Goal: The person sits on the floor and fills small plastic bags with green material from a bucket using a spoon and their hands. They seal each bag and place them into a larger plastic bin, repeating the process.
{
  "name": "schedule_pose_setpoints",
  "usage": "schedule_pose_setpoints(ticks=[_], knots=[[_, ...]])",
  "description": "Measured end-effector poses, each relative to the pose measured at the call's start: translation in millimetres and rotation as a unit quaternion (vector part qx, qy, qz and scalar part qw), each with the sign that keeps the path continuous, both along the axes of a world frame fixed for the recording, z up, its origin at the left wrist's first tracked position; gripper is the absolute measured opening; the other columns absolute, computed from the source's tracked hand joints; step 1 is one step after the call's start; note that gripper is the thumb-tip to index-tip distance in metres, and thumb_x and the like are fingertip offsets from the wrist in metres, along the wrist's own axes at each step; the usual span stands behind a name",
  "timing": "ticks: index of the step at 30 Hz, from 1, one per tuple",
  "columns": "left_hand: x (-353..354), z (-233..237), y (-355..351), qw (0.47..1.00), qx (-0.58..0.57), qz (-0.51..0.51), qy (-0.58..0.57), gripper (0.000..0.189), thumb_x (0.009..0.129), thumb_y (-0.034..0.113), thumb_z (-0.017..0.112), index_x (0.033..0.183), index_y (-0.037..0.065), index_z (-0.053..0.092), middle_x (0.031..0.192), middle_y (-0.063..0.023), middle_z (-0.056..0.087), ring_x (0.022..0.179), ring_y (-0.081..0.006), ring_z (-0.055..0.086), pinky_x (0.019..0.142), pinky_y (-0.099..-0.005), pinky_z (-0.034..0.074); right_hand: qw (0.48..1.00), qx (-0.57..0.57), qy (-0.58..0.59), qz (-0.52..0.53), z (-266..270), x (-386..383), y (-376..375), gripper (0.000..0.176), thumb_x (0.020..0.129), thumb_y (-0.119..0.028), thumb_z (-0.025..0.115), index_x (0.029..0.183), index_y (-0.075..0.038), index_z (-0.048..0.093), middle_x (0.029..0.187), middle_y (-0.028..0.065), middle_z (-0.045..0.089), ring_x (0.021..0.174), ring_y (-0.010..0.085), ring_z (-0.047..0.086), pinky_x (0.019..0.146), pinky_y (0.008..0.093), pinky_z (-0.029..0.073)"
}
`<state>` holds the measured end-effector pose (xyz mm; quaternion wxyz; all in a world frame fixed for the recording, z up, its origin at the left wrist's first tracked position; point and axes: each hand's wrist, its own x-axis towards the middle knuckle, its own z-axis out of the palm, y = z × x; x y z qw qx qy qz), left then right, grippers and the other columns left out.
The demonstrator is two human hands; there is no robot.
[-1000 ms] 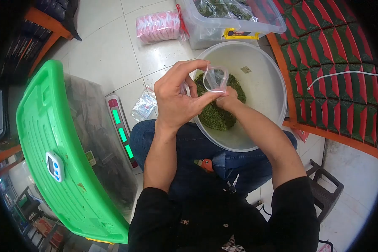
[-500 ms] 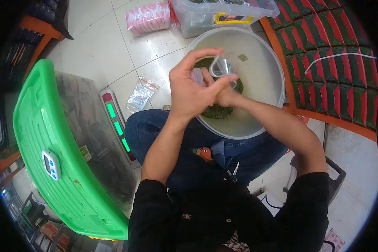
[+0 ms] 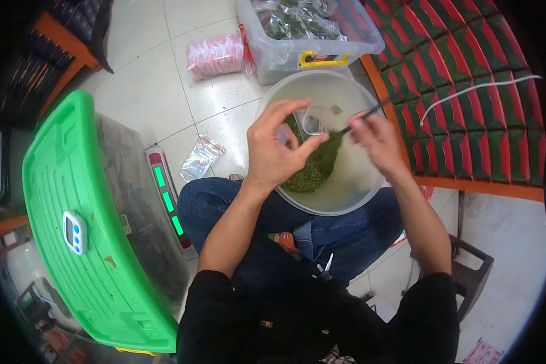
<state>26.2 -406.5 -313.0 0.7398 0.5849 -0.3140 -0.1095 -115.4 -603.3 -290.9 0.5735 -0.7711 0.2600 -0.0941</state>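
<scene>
My left hand [image 3: 274,145] is curled around a small clear plastic bag [image 3: 312,121] and spreads its mouth between thumb and fingers. The bag is over a wide translucent basin [image 3: 370,176] at my knees. My right hand [image 3: 377,144], slightly blurred, grips a thin dark-handled tool [image 3: 359,122] to the right of the bag. The tool's lower end reaches toward the bag and the heap of chopped dark-green leaf [image 3: 314,173] in the basin. A small square packet [image 3: 337,110] lies against the basin's far inner side.
Behind the basin stands a clear tub [image 3: 279,76] of bagged leaf, beside a pink-and-white pack [image 3: 215,56]. Rows of red-and-green packets [image 3: 476,121] fill a rack at right. At left are a green-lidded bin [image 3: 97,230] with a timer [image 3: 74,232], a scale [image 3: 167,200] and a plastic packet [image 3: 201,158].
My right hand has moved right, away from the bag and from behind my left hand, bringing the dark-handled tool into view. My left hand keeps its hold on the bag.
</scene>
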Motion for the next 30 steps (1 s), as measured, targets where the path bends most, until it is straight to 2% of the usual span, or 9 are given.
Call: schedule_pose_setpoints(ticks=[2,3,5,9,18,21,25,28,30], knots=[[-5,8,0,0.990,0.116,0.029,-0.081,0.054,0.070,0.008,0.091,0.118,0.001,0.069,0.115,-0.0107,0.069,0.063,-0.0076,0.061,0.054,-0.0214,0.048,0.993,-0.093,-0.065,-0.047,35,-5,2,0.018,0.103,-0.018,0.061,0.109,-0.002,0.067,0.087,0.0014,0.065,0.074,0.0075,0.059,0.067,0.0238,0.047],[-5,2,-4,0.974,0.097,0.078,-0.192,0.053,0.069,0.015,0.092,0.116,0.004,0.070,0.111,-0.0127,0.070,0.077,-0.0196,0.069,0.062,-0.0283,0.054,0.980,-0.139,-0.111,-0.091,53,-4,11,0.016,0.101,-0.015,0.063,0.106,-0.001,0.068,0.086,0.0026,0.066,0.073,0.0082,0.059,0.065,0.0256,0.047],[-12,-2,-7,0.969,0.106,0.091,-0.202,0.054,0.068,0.016,0.093,0.115,0.004,0.070,0.110,-0.0131,0.070,0.085,-0.0240,0.070,0.068,-0.0312,0.055,0.961,-0.181,-0.157,-0.139,71,0,26,0.015,0.099,-0.013,0.066,0.104,0.000,0.068,0.084,0.0039,0.067,0.072,0.0089,0.059,0.064,0.0273,0.047],[-22,2,-4,0.964,0.148,0.111,-0.193,0.053,0.066,0.019,0.093,0.112,0.005,0.070,0.109,-0.0131,0.070,0.097,-0.0309,0.071,0.082,-0.0378,0.057,0.893,-0.424,-0.140,-0.058,86,17,55,0.010,0.093,-0.006,0.068,0.099,0.002,0.069,0.077,0.0100,0.066,0.064,0.0166,0.060,0.060,0.0320,0.047],[-19,-1,-6,0.971,0.116,0.104,-0.179,0.052,0.070,0.018,0.090,0.114,0.002,0.066,0.105,-0.0152,0.070,0.094,-0.0317,0.071,0.080,-0.0369,0.056,0.884,-0.459,-0.084,-0.019,99,21,68,0.013,0.092,-0.007,0.070,0.100,0.003,0.070,0.075,0.0112,0.067,0.064,0.0226,0.065,0.062,0.0330,0.048],[-18,3,-3,0.978,0.131,0.100,-0.127,0.051,0.070,0.016,0.090,0.111,0.001,0.064,0.101,-0.0155,0.070,0.090,-0.0307,0.071,0.078,-0.0360,0.056,0.846,-0.526,0.085,-0.021,89,18,62,0.014,0.088,-0.006,0.074,0.099,0.002,0.070,0.087,0.0124,0.067,0.069,0.0259,0.063,0.063,0.0346,0.048],[-18,-1,-6,0.980,0.093,0.115,-0.130,0.048,0.072,0.016,0.089,0.109,0.002,0.063,0.099,-0.0154,0.070,0.084,-0.0268,0.070,0.076,-0.0330,0.054,0.844,-0.533,-0.030,0.036,79,17,74,0.018,0.082,-0.010,0.077,0.099,-0.008,0.071,0.114,0.0112,0.062,0.103,0.0287,0.059,0.084,0.0407,0.042],[-17,0,-3,0.989,0.090,0.042,-0.107,0.050,0.074,0.017,0.087,0.114,0.004,0.061,0.101,-0.0149,0.069,0.095,-0.0354,0.070,0.082,-0.0393,0.055,0.835,-0.537,-0.061,0.099,61,10,73,0.022,0.080,-0.010,0.077,0.100,-0.016,0.071,0.120,0.0071,0.059,0.118,0.0287,0.052,0.094,0.0446,0.036],[-9,0,-4,0.993,-0.001,0.023,-0.114,0.034,0.082,0.013,0.084,0.109,0.001,0.066,0.094,-0.0056,0.071,0.068,-0.0092,0.060,0.059,-0.0250,0.047,0.855,-0.513,-0.076,0.021,54,8,64,0.018,0.082,-0.006,0.075,0.099,-0.013,0.071,0.114,0.0072,0.062,0.111,0.0276,0.056,0.093,0.0396,0.037]])
